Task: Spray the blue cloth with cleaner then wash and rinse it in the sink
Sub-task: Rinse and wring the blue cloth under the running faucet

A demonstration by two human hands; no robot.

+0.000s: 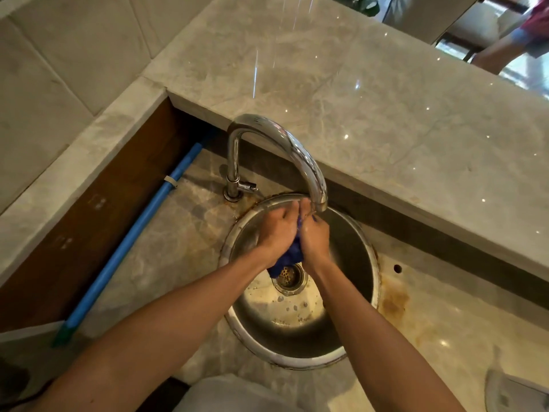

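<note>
The blue cloth point(289, 257) is bunched up between my two hands, over the round steel sink point(361, 242). My left hand point(274, 233) grips it from the left and my right hand point(315, 237) from the right, palms pressed toward each other. Only a dark blue fold shows below my wrists, hanging just above the drain point(289, 278). My fingertips sit right under the spout of the chrome faucet point(285, 147). I cannot tell whether water is running. No spray bottle is in view.
A raised marble ledge point(371, 99) runs behind the sink. A blue pipe point(133, 236) lies along the left. Rust stains mark the counter point(395, 301) to the right. A white object point(517, 391) sits at the bottom right. A person's arm point(502, 49) shows at the top right.
</note>
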